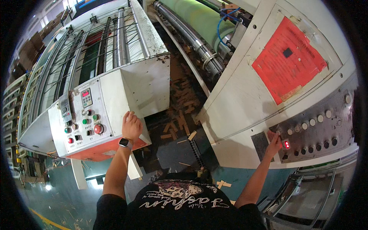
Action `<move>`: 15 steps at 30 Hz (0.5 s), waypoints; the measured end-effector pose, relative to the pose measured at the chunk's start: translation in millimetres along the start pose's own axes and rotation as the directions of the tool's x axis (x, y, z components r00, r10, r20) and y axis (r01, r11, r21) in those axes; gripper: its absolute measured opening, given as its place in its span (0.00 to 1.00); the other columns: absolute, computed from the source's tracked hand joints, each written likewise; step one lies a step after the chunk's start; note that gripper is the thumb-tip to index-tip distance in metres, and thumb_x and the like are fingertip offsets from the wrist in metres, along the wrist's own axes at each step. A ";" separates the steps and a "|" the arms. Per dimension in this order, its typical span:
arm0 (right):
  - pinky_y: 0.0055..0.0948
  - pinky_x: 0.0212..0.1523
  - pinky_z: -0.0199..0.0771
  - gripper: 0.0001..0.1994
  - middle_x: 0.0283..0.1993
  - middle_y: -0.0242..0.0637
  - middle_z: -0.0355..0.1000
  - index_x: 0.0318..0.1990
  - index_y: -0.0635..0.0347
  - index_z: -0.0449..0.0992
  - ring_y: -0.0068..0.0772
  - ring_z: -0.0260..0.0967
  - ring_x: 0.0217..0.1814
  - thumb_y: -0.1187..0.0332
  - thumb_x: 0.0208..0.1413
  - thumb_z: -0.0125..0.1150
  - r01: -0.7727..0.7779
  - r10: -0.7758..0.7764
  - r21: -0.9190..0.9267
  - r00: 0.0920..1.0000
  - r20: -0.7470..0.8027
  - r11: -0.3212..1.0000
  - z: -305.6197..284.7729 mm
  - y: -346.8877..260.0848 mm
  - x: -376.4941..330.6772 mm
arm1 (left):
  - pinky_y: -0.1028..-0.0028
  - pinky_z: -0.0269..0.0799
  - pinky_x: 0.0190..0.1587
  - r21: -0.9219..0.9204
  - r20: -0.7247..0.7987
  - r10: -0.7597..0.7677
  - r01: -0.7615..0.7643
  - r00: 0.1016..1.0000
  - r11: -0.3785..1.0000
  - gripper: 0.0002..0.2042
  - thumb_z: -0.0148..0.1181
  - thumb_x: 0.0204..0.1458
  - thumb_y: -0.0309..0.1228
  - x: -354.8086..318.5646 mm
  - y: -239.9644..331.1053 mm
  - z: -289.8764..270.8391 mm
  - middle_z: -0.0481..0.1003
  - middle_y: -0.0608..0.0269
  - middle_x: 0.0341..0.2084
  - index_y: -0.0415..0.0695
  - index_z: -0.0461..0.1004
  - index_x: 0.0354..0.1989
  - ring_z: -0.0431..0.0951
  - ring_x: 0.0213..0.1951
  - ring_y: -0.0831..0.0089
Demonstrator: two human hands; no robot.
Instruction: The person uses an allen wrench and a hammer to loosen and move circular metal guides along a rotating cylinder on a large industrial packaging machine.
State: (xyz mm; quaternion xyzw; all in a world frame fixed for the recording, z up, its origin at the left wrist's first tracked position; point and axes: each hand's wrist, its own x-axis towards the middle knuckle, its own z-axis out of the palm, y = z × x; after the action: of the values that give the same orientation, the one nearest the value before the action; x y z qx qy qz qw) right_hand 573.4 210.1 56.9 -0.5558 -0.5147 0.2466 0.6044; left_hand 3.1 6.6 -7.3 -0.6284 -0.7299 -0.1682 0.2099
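My left hand (131, 124) rests palm down on the edge of a white control box (126, 92), fingers loosely bent and holding nothing. A dark-faced watch (124, 142) is on that wrist. To the left of this hand, the sloped panel carries a red mushroom button (98, 128), green buttons (95, 117) and a keypad (87, 97) with a red display. My right hand (273, 145) reaches to a worn metal control panel (310, 130), its fingers closed together at a button at the left end of the upper row. Beside them glows a small red digital display (286, 144).
A large pale green roller (195, 15) and a shiny metal roller (191, 42) lie ahead. A frame of rollers and rods (119, 38) stands at the left. Cardboard scraps (178, 124) litter the gap between the machines. A metal rack (306, 195) is at lower right.
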 end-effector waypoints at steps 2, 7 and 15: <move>0.29 0.45 0.70 0.19 0.38 0.44 0.73 0.38 0.72 0.72 0.33 0.71 0.39 0.60 0.59 0.44 0.016 -0.017 -0.073 1.000 -0.013 0.997 0.4 9.3 3.2 | 0.60 0.54 0.56 -0.016 -0.009 0.000 0.000 1.000 1.000 0.04 0.55 0.37 0.28 -0.4 -1.1 2.2 0.71 0.59 0.27 0.40 0.71 0.21 0.65 0.48 0.62; 0.34 0.47 0.70 0.19 0.39 0.50 0.71 0.42 0.73 0.68 0.39 0.70 0.42 0.60 0.60 0.42 -0.148 0.015 0.366 0.940 0.342 0.919 -2.0 89.2 -15.9 | 0.55 0.54 0.55 0.028 -0.037 -0.059 0.060 0.998 0.998 0.10 0.55 0.32 0.32 -54.6 -20.2 14.0 0.71 0.47 0.35 0.39 0.74 0.22 0.63 0.49 0.51; 0.23 0.28 0.71 0.11 0.30 0.44 0.72 0.35 0.69 0.69 0.31 0.71 0.29 0.68 0.58 0.45 -0.053 0.231 -0.249 0.587 0.776 0.967 140.7 161.3 -144.9 | 0.59 0.64 0.46 -0.256 0.227 -0.186 0.243 0.956 0.936 0.17 0.53 0.43 0.34 -146.0 64.2 -22.4 0.67 0.52 0.39 0.40 0.66 0.42 0.66 0.47 0.56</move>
State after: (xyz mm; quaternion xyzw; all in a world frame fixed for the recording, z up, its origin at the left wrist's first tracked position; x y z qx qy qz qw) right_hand 440.9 184.8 -163.7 -0.4835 -0.7059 0.4640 0.2296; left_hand 86.6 -118.5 -64.9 -0.5817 -0.7803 -0.2285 0.0246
